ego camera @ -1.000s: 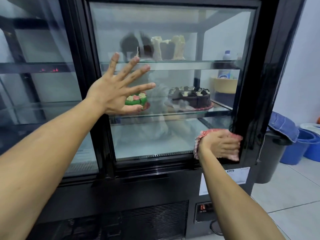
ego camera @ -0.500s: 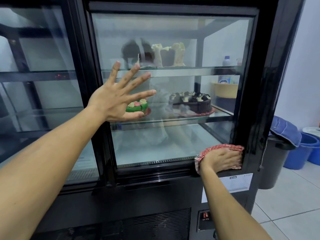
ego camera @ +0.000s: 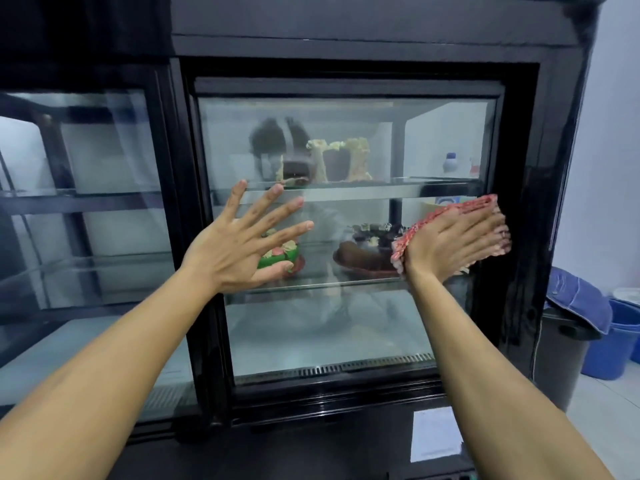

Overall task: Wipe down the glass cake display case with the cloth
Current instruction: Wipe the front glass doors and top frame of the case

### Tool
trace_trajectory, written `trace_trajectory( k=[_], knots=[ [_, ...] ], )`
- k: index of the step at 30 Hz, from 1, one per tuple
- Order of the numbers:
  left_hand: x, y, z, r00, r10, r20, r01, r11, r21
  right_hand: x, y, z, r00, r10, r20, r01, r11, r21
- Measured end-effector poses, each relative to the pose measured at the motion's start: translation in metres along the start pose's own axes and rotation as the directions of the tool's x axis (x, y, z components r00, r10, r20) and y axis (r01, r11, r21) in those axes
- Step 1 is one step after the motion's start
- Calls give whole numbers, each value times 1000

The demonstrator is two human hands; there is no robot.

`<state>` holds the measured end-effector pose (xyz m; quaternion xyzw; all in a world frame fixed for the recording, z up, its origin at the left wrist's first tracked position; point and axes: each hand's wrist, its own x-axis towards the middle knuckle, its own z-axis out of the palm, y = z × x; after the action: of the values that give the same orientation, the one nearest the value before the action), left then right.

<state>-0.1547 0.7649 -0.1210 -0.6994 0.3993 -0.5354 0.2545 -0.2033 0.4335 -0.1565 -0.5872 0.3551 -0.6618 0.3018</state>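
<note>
The right hand (ego camera: 453,240) is pressing a red patterned cloth (ego camera: 460,211) flat against the glass of the cake display case (ego camera: 346,323), at the right edge of the pane beside the black frame. Its fingers are lying straight and together, pointing right and a little up, and the cloth's long axis is running the same way. Most of the cloth is hidden under the hand; only its upper and left edges are showing. The left hand (ego camera: 239,251) is resting open on the left part of the same glass, fingers spread wide, holding nothing. It is partly covering a green cake (ego camera: 284,252) behind the glass. The chocolate cake (ego camera: 367,251) on the same shelf is partly hidden by the cloth. A tall cake (ego camera: 341,161) on the upper shelf is hard to make out because of reflections. A white label (ego camera: 434,436) below the glass is too blurred to read. Right of the case, a dark bin (ego camera: 561,358) and a blue bucket (ego camera: 609,344) are standing on the floor.
</note>
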Motion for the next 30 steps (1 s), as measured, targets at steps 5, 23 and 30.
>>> trace_trajectory(
  k=[5, 23, 30],
  knots=[
    [3, -1, -1, 998, -47, -43, 46, 998, -40, 60, -69, -1, 966, -252, 61, 256, 964, -68],
    [27, -74, -36, 879, -321, -353, 257, 942, -218, 14, -170, 14, 219, -972, 83, 968, 227, 105],
    [40, -103, -37, 859, -439, -264, 432, 897, -87, 75, -108, -6, 664, -724, 186, 720, 686, 100]
  ],
)
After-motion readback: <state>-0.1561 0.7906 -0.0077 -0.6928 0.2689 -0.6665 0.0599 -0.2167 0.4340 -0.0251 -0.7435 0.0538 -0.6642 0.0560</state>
